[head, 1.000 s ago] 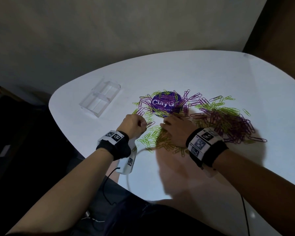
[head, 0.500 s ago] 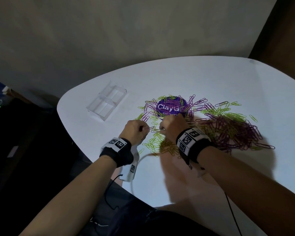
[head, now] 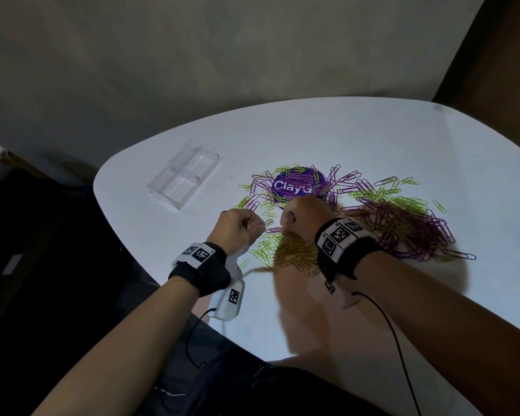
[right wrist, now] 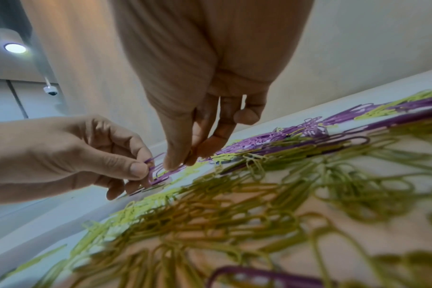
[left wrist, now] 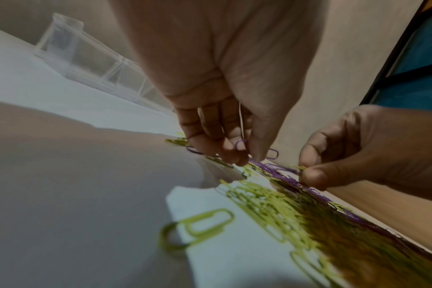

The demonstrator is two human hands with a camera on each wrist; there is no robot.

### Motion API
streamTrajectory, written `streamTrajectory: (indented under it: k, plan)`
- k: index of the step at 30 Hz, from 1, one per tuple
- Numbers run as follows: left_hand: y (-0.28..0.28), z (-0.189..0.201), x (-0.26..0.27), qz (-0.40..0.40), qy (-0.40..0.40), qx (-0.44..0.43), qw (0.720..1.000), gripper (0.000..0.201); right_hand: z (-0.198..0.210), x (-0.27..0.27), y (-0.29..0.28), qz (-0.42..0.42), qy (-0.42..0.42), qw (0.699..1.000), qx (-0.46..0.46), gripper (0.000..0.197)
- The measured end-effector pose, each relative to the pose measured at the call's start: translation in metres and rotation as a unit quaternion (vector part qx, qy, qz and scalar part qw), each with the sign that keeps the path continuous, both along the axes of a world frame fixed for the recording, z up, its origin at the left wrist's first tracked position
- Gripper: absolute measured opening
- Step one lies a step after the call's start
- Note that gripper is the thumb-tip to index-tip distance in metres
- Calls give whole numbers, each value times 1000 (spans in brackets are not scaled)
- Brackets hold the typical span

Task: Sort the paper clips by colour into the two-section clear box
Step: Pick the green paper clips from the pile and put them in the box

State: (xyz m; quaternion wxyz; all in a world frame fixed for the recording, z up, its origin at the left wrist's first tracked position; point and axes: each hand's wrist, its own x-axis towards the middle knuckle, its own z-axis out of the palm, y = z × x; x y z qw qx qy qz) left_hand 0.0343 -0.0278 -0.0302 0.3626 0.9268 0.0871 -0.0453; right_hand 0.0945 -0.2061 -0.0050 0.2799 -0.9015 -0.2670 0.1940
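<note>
A: While both hands work at the pile, which step is this?

B: Picking, I think. Left hand pinches purple clips w/ thumb & fingers. Its grip is closed on them, just above the surface.

A: And the right hand?

B: Right next to the left, fingers curled down at the near edge of the pile. Its grip looks closed on a clip too, thumb & finger pinched, but I can't tell the colour for sure.

A: Where's the box?

B: Far left on the surface, well apart from the hands. Two parts, both look empty, tho it's clear so hard to be sure.

A: And the rest?

B: Green clips lie in a bunch near the wrists. More purple & green, all mixed, sit to the right & over a purple round thing w/ white letters.

A: So how far along?

B: Early, I'd say. Nothing in the box yet.

A: Next move?

B: Prob. carry the purple ones left & drop them in one part. Needs a tight pinch so none slip, & care that no green one hangs on.
</note>
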Motion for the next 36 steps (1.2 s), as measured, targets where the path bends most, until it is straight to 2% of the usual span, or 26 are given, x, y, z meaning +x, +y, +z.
streamTrajectory:
  k: [2,7,10,12,15,18,23,26,31,33,36]
  plan:
    - [-1,-1,0,0,1,9,1000,15,-3,0,1,3,15,999,31,31]
    - [-1,0,2,13,9,-20,1000,14,-9,7,-7,-22,38,999,20,14]
    - [-4,2,4,33,21,-103,994,11,-6,6,-13,-42,42,996,61,18]
    - [-10,5,4,36,29,-180,983,12,-7,5,-14,-56,51,993,85,23]
    - [-17,6,6,56,15,-251,966,15,-9,4,-14,-70,57,991,103,22]
    - [-19,6,8,85,9,-297,951,15,-7,2,-17,-65,69,989,116,20]
    - [-12,5,10,106,21,-338,935,9,-8,-1,-22,-24,64,994,80,24]
    - [-8,8,12,115,23,-337,934,7,-9,-2,-21,-22,43,996,71,21]
    - [-20,20,41,131,-2,-265,955,14,-14,-3,-19,66,3,997,-46,33]
    - [-26,20,63,132,-18,-219,967,18,-15,0,-22,56,-22,997,-53,34]
    - [-32,17,89,110,-2,-150,983,14,-17,5,-29,18,-67,997,-36,26]
